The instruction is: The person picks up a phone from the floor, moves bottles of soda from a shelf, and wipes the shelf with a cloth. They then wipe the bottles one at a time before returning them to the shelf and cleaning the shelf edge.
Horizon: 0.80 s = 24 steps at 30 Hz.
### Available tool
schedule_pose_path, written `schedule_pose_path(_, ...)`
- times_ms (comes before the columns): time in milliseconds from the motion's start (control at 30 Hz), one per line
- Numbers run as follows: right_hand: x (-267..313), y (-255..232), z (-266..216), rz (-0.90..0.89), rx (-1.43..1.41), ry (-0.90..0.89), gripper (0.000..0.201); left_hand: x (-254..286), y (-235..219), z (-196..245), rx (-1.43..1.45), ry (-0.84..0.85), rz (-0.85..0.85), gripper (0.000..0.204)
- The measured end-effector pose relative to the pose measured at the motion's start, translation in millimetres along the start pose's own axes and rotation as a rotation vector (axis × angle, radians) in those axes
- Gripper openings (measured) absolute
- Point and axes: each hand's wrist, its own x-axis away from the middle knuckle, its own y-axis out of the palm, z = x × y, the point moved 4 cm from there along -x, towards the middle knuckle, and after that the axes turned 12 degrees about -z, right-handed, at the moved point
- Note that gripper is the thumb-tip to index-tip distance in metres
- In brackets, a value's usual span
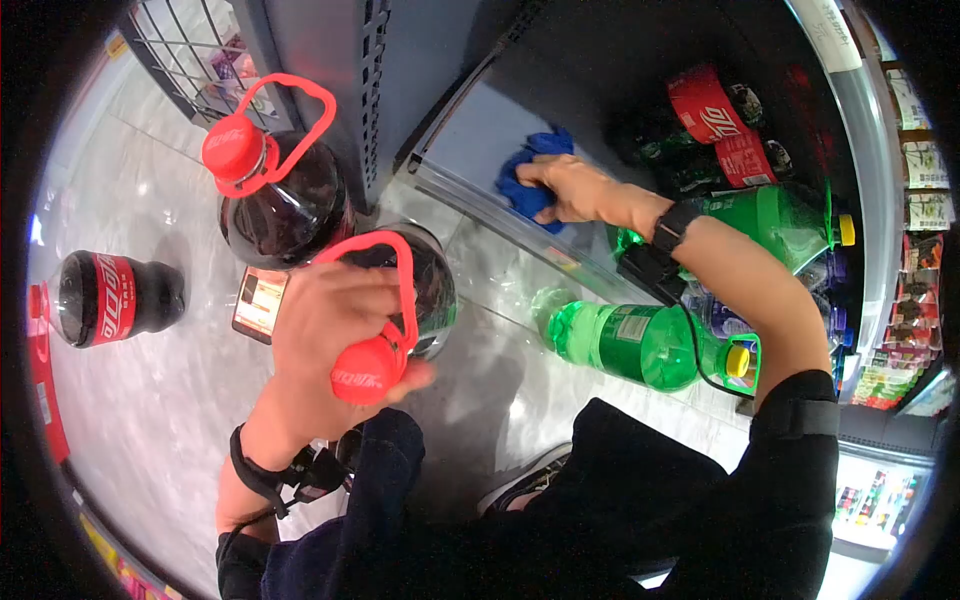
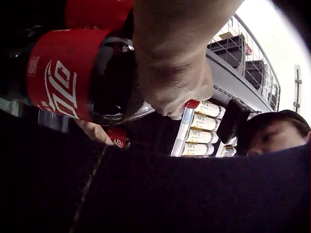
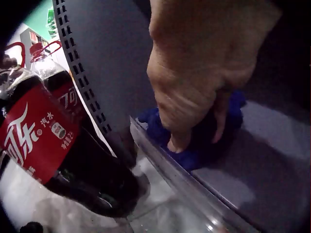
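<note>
In the head view my left hand [image 1: 335, 325] grips a large cola bottle [image 1: 432, 290] near its neck, beside the red cap and looped red carry handle. The bottle's red label faces the right wrist view, where the body [image 3: 97, 179] leans beside the shelf edge. My right hand [image 1: 575, 190] holds a crumpled blue cloth [image 1: 522, 195] against the grey shelf [image 1: 480, 125], close to its clear front strip. Fingertips press down into the cloth [image 3: 155, 128] in the right wrist view. A second big cola bottle [image 1: 285, 215] with a red handle stands just beyond the left hand.
A smaller cola bottle [image 1: 120, 298] stands on the floor at left, near a phone [image 1: 258, 305] with a lit screen. A green bottle [image 1: 640, 345] is below the shelf front. Another green bottle [image 1: 765, 225] and cola bottles [image 1: 710, 115] lie on the shelf. A perforated upright [image 1: 375, 90] borders it.
</note>
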Motion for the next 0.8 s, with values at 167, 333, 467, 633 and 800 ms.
schedule_pose_path(167, 27.9, 1.8, 6.1, -0.297, 0.124, 0.213, 0.045, 13.3, -13.1, 1.4, 0.054, 0.002, -0.021, 0.043)
schedule_pose_path(333, 26.7, -11.0, -68.1, 0.222, 0.122, -0.196, 0.043, 27.8, -28.4, -4.0, 0.104, -0.155, 0.021, 0.040)
schedule_pose_path(467, -25.6, 29.7, -63.2, 0.017, 0.618, -0.491, 0.029, 27.5, -35.7, 0.8, 0.069, -0.203, 0.016, 0.039)
schedule_pose_path(633, -83.3, 28.8, -85.8, 0.211, 0.923, -0.265, 0.021, 26.9, -30.3, 6.1, 0.040, -0.222, -0.006, 0.038)
schedule_pose_path(800, -60.6, 52.8, -89.8, 0.211, 1.212, 0.007, 0.037, 12.5, -31.2, 6.3, 0.018, -0.240, 0.009, 0.037)
